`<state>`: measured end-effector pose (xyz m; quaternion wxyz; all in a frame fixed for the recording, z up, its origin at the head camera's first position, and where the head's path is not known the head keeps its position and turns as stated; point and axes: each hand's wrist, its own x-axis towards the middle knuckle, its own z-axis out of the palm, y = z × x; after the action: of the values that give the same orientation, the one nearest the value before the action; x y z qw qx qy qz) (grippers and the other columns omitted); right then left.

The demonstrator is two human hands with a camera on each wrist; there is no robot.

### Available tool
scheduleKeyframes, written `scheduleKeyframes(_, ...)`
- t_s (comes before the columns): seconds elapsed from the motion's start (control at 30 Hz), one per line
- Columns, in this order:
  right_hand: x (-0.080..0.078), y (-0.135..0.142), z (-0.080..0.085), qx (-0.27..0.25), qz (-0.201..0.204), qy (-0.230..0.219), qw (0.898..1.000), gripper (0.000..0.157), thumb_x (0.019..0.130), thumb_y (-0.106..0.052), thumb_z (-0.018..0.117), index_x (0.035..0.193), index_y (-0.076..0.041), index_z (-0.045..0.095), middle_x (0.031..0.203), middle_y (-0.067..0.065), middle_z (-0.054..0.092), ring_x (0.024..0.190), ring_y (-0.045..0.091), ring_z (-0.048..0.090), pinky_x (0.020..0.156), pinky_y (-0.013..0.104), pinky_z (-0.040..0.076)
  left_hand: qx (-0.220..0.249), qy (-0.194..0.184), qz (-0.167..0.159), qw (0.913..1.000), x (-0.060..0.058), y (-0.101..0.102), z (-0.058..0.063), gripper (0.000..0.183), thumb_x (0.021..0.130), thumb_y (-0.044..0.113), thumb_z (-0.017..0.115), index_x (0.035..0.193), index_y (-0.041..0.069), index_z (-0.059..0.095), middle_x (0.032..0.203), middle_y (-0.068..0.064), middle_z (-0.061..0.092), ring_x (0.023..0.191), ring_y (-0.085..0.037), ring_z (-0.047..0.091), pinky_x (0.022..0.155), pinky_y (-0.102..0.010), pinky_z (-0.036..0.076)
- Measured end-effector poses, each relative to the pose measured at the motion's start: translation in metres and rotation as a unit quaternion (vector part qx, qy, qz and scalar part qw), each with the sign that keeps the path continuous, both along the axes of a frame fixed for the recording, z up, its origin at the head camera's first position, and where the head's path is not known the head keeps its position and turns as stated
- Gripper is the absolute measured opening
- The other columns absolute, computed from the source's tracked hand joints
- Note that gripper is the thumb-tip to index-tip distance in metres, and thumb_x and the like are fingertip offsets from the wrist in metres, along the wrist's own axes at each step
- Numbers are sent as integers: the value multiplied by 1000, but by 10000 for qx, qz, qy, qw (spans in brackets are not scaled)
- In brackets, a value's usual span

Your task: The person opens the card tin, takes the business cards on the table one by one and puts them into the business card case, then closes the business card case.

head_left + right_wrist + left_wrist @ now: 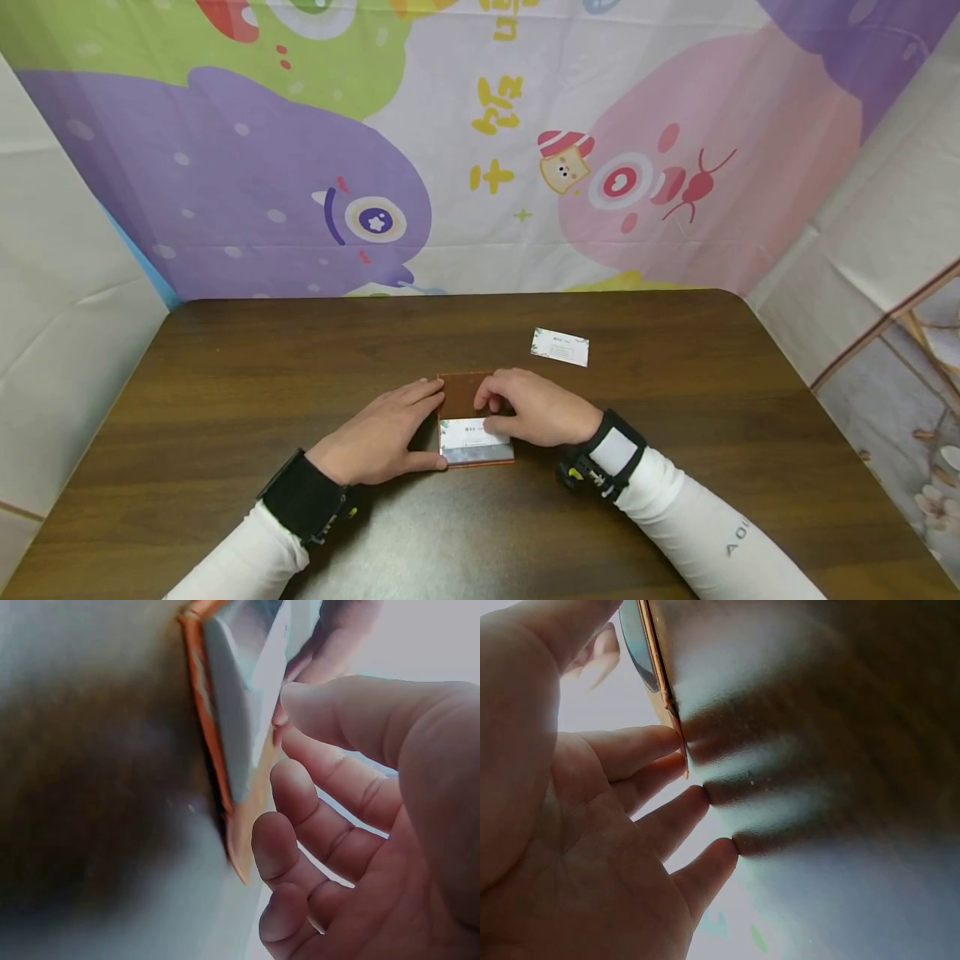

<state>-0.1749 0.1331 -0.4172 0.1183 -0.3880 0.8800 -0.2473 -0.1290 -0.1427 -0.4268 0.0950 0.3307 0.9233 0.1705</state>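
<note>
A brown card case (457, 400) lies unfolded on the table. A white printed business card (459, 431) sits in its lower half, the bottom part behind a greyish pocket (480, 455). Along the case's left side rests my left hand (382, 433), fingers nearly straight, thumb at the lower corner and forefinger near the upper one. In the left wrist view its fingertips (724, 851) touch down by the case's edge. My right hand (536, 407) pinches the card's right part with the thumb on its face; the other fingers are curled above the brown half.
Another white business card (560, 347) lies flat farther back, right of the case. The dark wooden table (300, 350) meets a cartoon-printed cloth (480, 250) at its far edge. Pale cloth panels stand at both sides.
</note>
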Motion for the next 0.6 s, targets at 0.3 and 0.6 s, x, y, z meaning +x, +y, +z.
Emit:
scheduleKeyframes(0.3, -14, 17, 9, -98, -363, 60, 9993, 21, 98, -17, 79, 116, -10, 71, 98, -5, 64, 91, 17, 61, 82, 33, 54, 28, 22, -20, 10000, 0, 1, 0, 89, 97, 52, 76, 158, -5, 45, 168, -21, 36, 156, -40, 31, 122, -59, 33)
scheduleKeyframes(0.6, -34, 42, 16, -270, -827, 87, 9962, 28, 96, -16, 81, 120, -6, 70, 101, -2, 65, 93, 17, 60, 83, 35, 55, 6, 8, 6, 10000, 1, 0, 0, 89, 97, 51, 76, 159, -4, 44, 168, -20, 35, 157, -39, 29, 123, -58, 32)
